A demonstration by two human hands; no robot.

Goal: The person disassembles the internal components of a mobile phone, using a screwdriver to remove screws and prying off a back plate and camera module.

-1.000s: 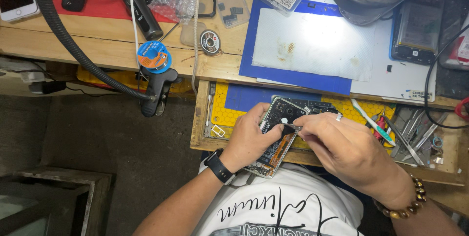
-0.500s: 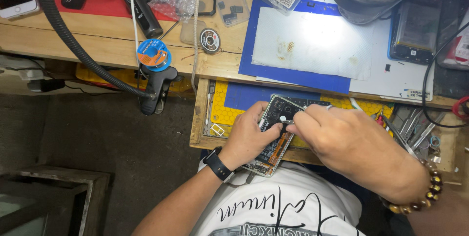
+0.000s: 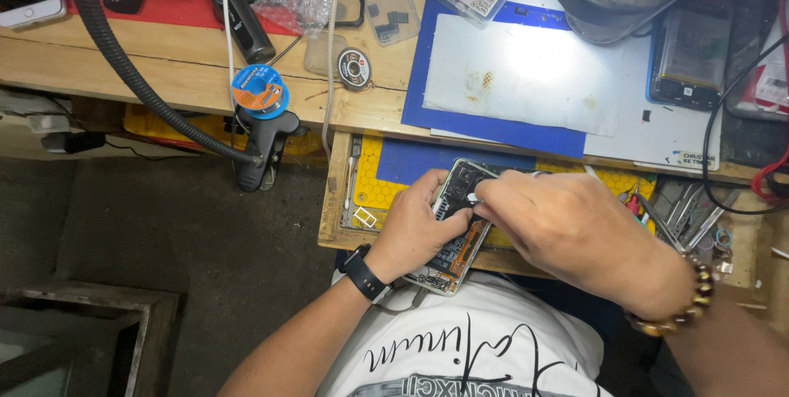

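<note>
An opened smartphone (image 3: 457,233) with its back cover off lies tilted over a pulled-out wooden drawer (image 3: 335,200) lined with a yellow mat. My left hand (image 3: 413,228), with a black watch on its wrist, grips the phone from the left side. My right hand (image 3: 575,233), wearing a bead bracelet, pinches a thin tool whose tip touches the upper part of the phone's inside. The tool's shaft is mostly hidden under my fingers.
A blue work mat (image 3: 427,68) with a white sheet (image 3: 526,72) lies on the wooden bench above. A black gooseneck clamp (image 3: 263,146), a blue solder spool (image 3: 257,91), small plastic boxes (image 3: 393,11) and another opened phone (image 3: 689,56) are there. Tweezers and tools (image 3: 682,212) fill the drawer's right end.
My right hand has shifted left over the phone, bringing the tool tip to its upper part. The left hand keeps its hold.
</note>
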